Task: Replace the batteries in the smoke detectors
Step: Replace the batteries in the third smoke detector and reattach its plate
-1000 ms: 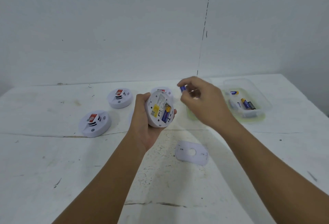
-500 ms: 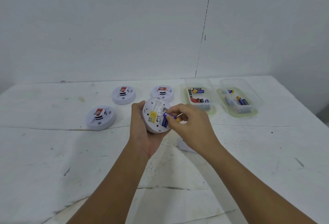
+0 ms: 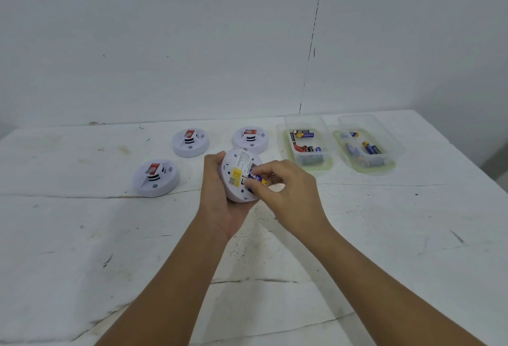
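- The left hand [image 3: 220,197] gripped a white smoke detector [image 3: 238,178] above the table [image 3: 82,235], fingers wrapped round its rim, its back turned toward the camera — a yellow label showed there.
- The right hand [image 3: 288,191] pinched a blue-and-yellow battery [image 3: 257,178] between thumb and forefinger, pressed against the detector's back at its 3 o'clock edge; whether it sat in the slot could not be told.
- Three more detectors stood face-up on the table: one [image 3: 156,178] at 9 o'clock of the held unit, one [image 3: 190,142] at 10 o'clock, one [image 3: 250,139] at 12 o'clock, just beyond it.
- Two clear plastic trays lay at 2 o'clock — the nearer tray [image 3: 308,125] and the farther tray [image 3: 384,139] — each holding loose batteries.
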A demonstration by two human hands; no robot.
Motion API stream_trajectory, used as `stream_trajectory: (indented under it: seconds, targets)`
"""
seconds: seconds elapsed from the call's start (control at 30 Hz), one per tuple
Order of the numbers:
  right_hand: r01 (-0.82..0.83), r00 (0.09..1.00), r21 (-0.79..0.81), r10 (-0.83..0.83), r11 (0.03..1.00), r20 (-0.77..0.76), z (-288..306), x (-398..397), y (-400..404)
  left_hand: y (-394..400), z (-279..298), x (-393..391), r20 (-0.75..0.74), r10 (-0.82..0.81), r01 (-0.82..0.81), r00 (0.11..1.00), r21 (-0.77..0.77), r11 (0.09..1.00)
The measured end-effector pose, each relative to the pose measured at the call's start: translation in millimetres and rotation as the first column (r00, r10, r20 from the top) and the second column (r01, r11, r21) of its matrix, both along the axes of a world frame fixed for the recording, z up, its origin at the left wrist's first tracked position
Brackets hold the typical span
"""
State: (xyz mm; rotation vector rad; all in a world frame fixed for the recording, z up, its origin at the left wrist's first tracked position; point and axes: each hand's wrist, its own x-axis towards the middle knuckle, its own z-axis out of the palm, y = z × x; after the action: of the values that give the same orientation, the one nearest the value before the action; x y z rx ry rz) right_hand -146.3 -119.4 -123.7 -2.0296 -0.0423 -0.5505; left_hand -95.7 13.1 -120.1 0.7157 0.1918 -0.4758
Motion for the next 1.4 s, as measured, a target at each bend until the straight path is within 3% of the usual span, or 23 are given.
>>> stream_trajectory:
  seconds: [0.23,0.53,0.77,1.13,1.4]
  targets:
    - [-0.188,0.979,-0.024,0.186,0.982,-0.079,6.4,-1.8,-9.1,6.8,-0.6,3.6,0.003,-0.016,0.016,1.000,-0.055,0.998]
    - [-0.166,0.978,-0.067,0.173,0.984,0.113,5.2,4.5,-11.4,7.6,11.8,4.6,0.041,-0.076,0.079,0.996,-0.097,0.992]
    - [-0.156,0.974,-0.128,0.174,0.979,0.144,3.2,11.4,-15.6,2.4,13.1,7.3,0.029,-0.044,0.048,0.999,-0.142,0.989]
    - [-0.157,0.961,-0.039,0.162,0.987,0.226,-3.2,19.6,-22.5,-3.9,26.2,8.2,0.053,-0.012,0.015,0.999,-0.066,0.998]
    - [-0.163,0.960,-0.070,0.175,0.984,0.218,1.7,16.4,-25.2,-7.9,30.8,8.6,0.081,-0.043,0.044,0.996,-0.018,0.999]
